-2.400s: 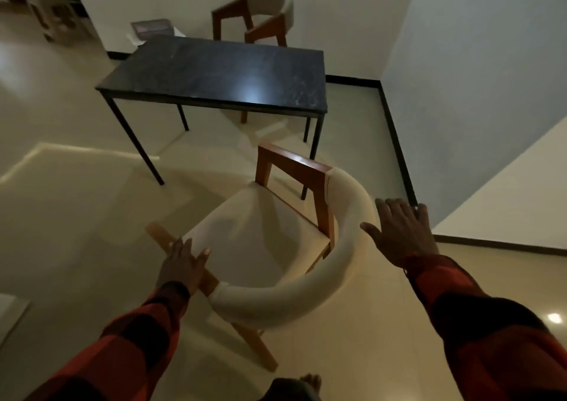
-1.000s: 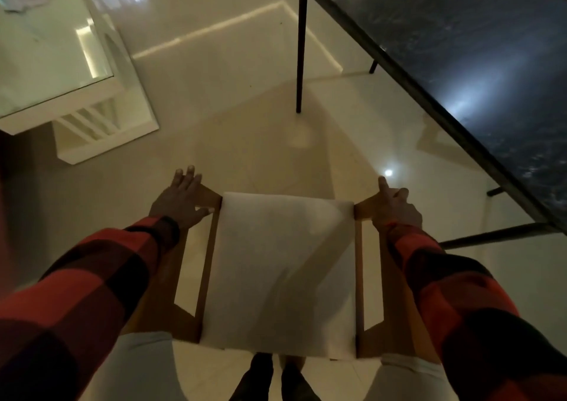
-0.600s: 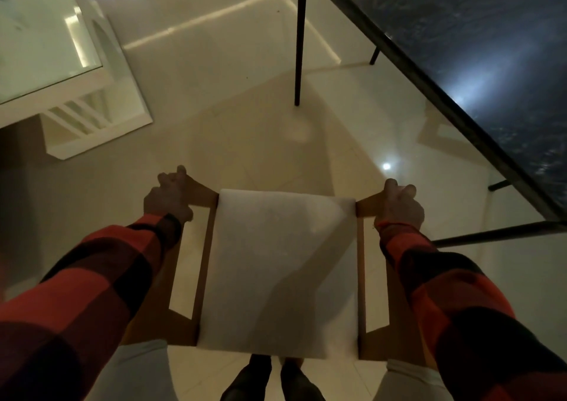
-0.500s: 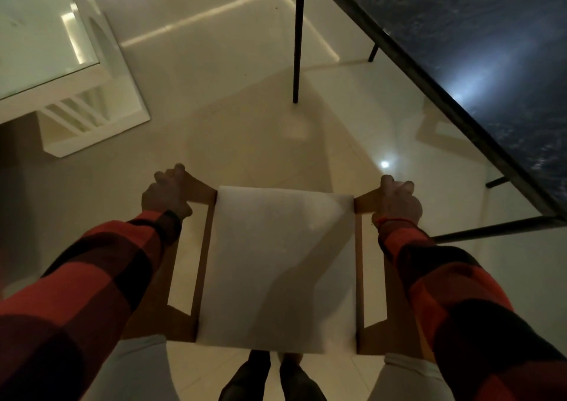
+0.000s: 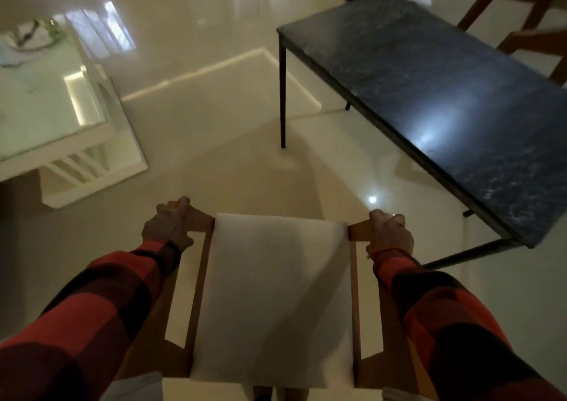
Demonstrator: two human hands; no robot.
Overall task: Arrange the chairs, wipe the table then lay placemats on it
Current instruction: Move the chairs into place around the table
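Now revealing more dark stone-topped metal-legged table (image 5: 454, 94) ahead-right; left hand (image 5: 168, 227) and right hand (image 5: 389, 232) both gripping white-cushioned wooden armchair (image 5: 273, 296) arms.

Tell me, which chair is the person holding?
The white-seated chair, gripped by left hand and right hand; the other chair stands untouched beyond the table.

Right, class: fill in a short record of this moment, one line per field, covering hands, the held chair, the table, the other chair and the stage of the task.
left hand: left hand grips the chair's left armrest front
right hand: right hand grips the right armrest front
held chair: white-seated chair directly below the camera, wooden arms
table: dark table ahead to the right, top bare, apart from the held chair
other chair: second wooden chair on the table's far side
side furniture: white glass-topped table at left
stage: arranging chairs; no placemats visible
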